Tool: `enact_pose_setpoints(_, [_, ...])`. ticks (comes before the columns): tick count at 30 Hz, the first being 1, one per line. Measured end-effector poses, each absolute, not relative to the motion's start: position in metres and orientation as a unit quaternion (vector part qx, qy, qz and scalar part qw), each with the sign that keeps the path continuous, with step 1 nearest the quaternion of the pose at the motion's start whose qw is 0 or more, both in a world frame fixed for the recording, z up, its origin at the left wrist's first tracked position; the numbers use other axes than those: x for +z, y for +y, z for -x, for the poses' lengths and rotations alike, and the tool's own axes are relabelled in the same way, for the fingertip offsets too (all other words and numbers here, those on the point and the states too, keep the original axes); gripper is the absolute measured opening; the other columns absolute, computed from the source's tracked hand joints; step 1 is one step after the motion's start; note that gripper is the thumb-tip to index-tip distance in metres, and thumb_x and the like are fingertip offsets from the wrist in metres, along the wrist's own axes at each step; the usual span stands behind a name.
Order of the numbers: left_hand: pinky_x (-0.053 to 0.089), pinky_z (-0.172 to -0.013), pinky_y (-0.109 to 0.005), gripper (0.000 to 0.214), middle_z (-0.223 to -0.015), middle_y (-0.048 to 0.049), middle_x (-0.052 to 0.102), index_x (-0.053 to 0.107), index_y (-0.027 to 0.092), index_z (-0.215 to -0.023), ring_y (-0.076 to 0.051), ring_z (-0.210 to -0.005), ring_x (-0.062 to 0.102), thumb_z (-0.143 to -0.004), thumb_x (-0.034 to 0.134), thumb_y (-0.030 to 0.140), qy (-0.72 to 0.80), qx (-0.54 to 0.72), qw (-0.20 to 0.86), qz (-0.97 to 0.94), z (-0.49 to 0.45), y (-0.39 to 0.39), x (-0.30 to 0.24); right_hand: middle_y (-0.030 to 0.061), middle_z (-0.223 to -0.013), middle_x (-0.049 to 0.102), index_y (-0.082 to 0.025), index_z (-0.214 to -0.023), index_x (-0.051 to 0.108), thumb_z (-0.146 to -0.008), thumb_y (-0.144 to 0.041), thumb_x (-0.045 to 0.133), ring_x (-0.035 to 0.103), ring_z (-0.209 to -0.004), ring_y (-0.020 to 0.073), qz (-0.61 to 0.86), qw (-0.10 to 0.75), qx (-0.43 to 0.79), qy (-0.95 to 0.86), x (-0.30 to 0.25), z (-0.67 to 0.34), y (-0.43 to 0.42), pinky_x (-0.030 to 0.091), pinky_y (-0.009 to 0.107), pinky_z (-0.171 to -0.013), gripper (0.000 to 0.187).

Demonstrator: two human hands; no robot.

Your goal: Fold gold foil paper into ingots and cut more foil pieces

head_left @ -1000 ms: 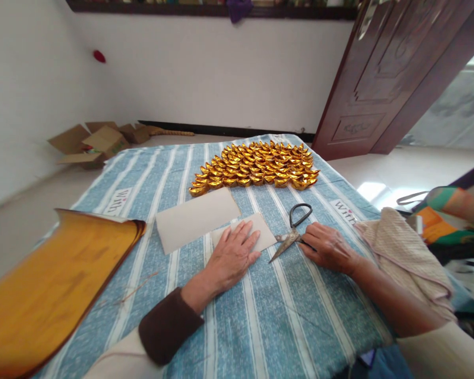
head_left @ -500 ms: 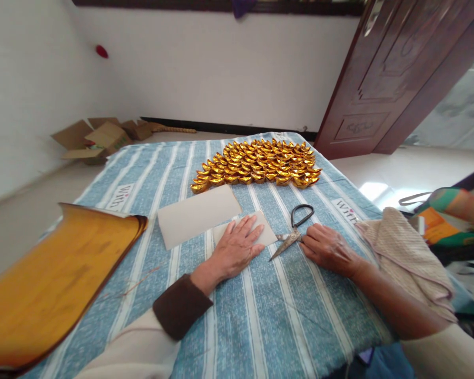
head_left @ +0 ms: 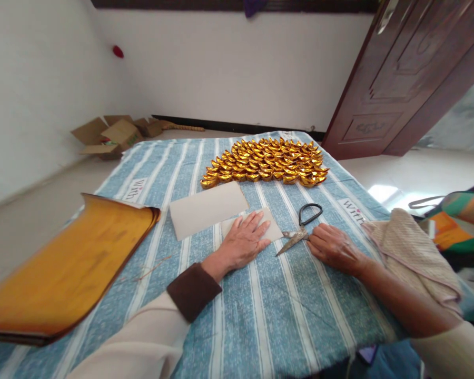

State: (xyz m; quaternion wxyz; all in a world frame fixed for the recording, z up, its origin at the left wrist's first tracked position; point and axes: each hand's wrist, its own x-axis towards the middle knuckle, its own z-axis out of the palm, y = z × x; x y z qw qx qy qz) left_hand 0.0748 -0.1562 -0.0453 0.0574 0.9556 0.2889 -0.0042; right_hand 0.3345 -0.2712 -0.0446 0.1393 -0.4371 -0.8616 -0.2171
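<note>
My left hand (head_left: 243, 242) lies flat, fingers extended, on a small pale sheet of paper (head_left: 272, 225). A larger pale sheet (head_left: 209, 209) rests just behind it, the two edges meeting or overlapping. To the right, my right hand (head_left: 334, 246) is closed at one handle of a pair of scissors (head_left: 296, 239). Their worn blades are spread apart and lie close to the small sheet's right corner; the other black handle loop points away from me. My right fingers hide the nearer loop. Beyond the sheets sit rows of shiny gold folded-foil ingots (head_left: 266, 163).
A stack of large golden sheets (head_left: 67, 268) curls over the table's left side. A striped blue cloth (head_left: 237, 326) covers the table. At right lies a folded beige cloth (head_left: 416, 252). Open cardboard boxes (head_left: 114, 137) stand on the floor; a brown door (head_left: 398, 79) is behind right.
The whole view has shifted, so everything appears a little further right. Both hands, the sheets and the scissors keep about the same places relative to each other.
</note>
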Motion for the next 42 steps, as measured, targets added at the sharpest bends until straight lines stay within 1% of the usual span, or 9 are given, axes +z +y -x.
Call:
enact_pose_setpoints(12, [0.013,-0.114,-0.051,0.054,-0.157,-0.0108,0.021,0.034,0.022,-0.144,-0.026,-0.144,0.016,-0.098,0.028,0.05,0.286,0.004,0.076,-0.955,-0.074,-0.158,-0.044,0.0027,-0.065,0.047,-0.019,-0.061,0.054,-0.091,-0.013,0.045,0.038,-0.065,0.0168,0.476,0.145,-0.158,-0.853,-0.045,-0.336,-0.287,0.027,0.032,-0.06,0.032])
enact_pose_setpoints(18, [0.012,-0.114,-0.05,0.053,-0.156,-0.0105,0.022,0.034,0.022,-0.143,-0.025,-0.144,0.014,-0.098,0.028,0.049,0.286,0.005,0.077,-0.955,-0.075,-0.158,-0.044,0.0026,-0.064,0.047,-0.019,-0.061,0.053,-0.091,-0.013,0.046,0.04,-0.066,0.0166,0.494,0.144,-0.158,-0.843,-0.047,-0.337,-0.293,0.029,0.032,-0.062,0.031])
enact_pose_setpoints(23, [0.011,-0.114,-0.051,0.054,-0.157,-0.0101,0.02,0.033,0.023,-0.145,-0.025,-0.144,0.013,-0.098,0.028,0.049,0.285,0.003,0.081,-0.955,-0.075,-0.159,-0.043,0.0022,-0.064,0.047,-0.019,-0.06,0.052,-0.092,-0.016,0.046,0.041,-0.065,0.0162,0.501,0.16,-0.153,-0.837,-0.043,-0.329,-0.287,0.031,0.031,-0.063,0.033])
enact_pose_setpoints(29, [0.011,-0.114,-0.05,0.054,-0.157,-0.0094,0.018,0.033,0.023,-0.145,-0.024,-0.145,0.012,-0.098,0.026,0.049,0.293,-0.005,0.092,-0.952,-0.077,-0.161,-0.038,0.0021,-0.064,0.048,-0.019,-0.061,0.053,-0.092,-0.017,0.046,0.043,-0.065,0.0162,0.498,0.164,-0.149,-0.839,-0.041,-0.32,-0.277,0.031,0.031,-0.063,0.032])
enact_pose_setpoints(35, [0.011,-0.114,-0.05,0.053,-0.157,-0.0091,0.021,0.035,0.023,-0.143,-0.024,-0.144,0.013,-0.098,0.026,0.049,0.292,0.013,0.091,-0.952,-0.077,-0.16,-0.039,0.0026,-0.065,0.048,-0.019,-0.061,0.054,-0.091,-0.015,0.047,0.042,-0.066,0.0164,0.486,0.153,-0.153,-0.847,-0.041,-0.316,-0.274,0.031,0.031,-0.063,0.031])
enact_pose_setpoints(42, [0.011,-0.114,-0.052,0.052,-0.157,-0.0093,0.02,0.035,0.023,-0.143,-0.025,-0.145,0.012,-0.098,0.028,0.048,0.297,-0.001,0.101,-0.95,-0.078,-0.163,-0.036,0.0024,-0.063,0.046,-0.019,-0.058,0.053,-0.092,-0.016,0.045,0.039,-0.063,0.0162,0.483,0.171,-0.156,-0.845,-0.043,-0.318,-0.289,0.029,0.032,-0.061,0.035])
